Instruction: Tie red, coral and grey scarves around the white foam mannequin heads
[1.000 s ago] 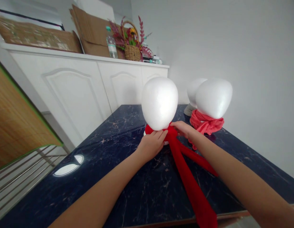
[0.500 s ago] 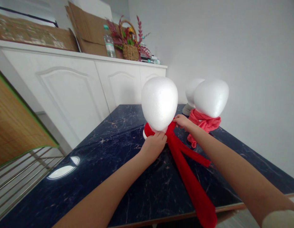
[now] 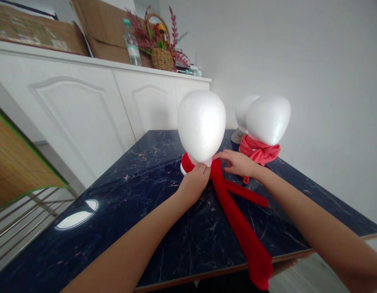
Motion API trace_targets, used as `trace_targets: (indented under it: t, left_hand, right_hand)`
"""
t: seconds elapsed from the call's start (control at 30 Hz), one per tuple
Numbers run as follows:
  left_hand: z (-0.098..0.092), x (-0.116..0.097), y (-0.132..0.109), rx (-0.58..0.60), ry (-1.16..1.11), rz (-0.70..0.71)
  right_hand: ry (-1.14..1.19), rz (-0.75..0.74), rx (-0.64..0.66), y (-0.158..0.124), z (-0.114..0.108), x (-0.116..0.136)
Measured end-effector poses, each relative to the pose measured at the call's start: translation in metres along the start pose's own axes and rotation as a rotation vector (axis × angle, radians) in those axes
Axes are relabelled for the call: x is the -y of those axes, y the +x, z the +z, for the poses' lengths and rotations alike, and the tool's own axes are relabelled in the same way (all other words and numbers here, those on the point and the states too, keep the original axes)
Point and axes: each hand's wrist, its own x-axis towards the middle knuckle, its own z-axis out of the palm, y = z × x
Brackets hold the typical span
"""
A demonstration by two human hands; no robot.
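Observation:
A white foam mannequin head (image 3: 201, 124) stands upright on the dark blue marbled table (image 3: 139, 175). Round its neck lies a red scarf (image 3: 231, 211), its two ends trailing to the right and toward me, the longer one over the table's front edge. My left hand (image 3: 195, 181) is closed at the front of the neck, fingers gripping the scarf there. At the right side of the neck, my right hand (image 3: 235, 162) rests against the scarf with its fingers apart. The back of the scarf is hidden behind the foam head.
At the back right stand another foam head (image 3: 269, 118) wrapped in a coral scarf (image 3: 258, 150) and a third foam head (image 3: 243, 108) behind it. White cabinets (image 3: 78, 106) carry cardboard boxes, a bottle (image 3: 132, 47) and a flower basket (image 3: 162, 59). A metal rack (image 3: 26, 215) is at left.
My right hand has loosened its pinch on the scarf and its fingers have spread by the neck. The left hand keeps its grip. The whole view has shifted slightly.

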Motion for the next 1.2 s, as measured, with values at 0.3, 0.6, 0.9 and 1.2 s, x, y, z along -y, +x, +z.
trace_targets:
  t: [0.3,0.6,0.9,1.2]
  left_hand:
    - [-0.014,0.019,-0.005,0.172,-0.106,0.089]
    - [-0.051,0.072,-0.012,0.472,-0.511,0.038]
    - [-0.030,0.056,-0.009,0.280,-0.496,0.016]
    - [-0.031,0.056,-0.011,0.290,-0.538,0.016]
  right_hand:
    - [-0.150,-0.228,-0.097,-0.005,0.023,-0.020]
    - [-0.101,-0.192,-0.143,0.000,0.020,-0.036]
    - [-0.122,-0.304,-0.068,-0.021,0.022,0.011]
    - [-0.303,-0.163,-0.018,-0.014,0.024,0.012]
